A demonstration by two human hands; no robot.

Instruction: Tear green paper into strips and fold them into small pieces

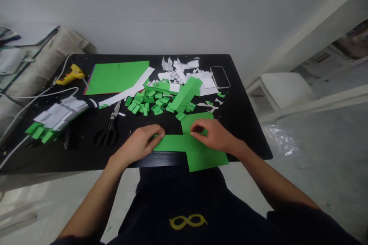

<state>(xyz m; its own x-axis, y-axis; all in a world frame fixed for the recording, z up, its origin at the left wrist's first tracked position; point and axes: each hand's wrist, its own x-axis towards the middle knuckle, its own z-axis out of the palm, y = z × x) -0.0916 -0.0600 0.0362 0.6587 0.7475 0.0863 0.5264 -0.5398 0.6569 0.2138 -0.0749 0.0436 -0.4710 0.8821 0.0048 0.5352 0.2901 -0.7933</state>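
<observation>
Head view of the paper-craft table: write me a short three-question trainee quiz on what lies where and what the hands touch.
1. True or false: the scissors lie to the left of the left hand.
2. Fill in: the yellow glue gun lies near the far ____ corner of the table.
3. The left hand and the right hand both have their fingers on: A. the scissors B. the green paper C. the glue gun.
Key: 1 true; 2 left; 3 B.
</observation>
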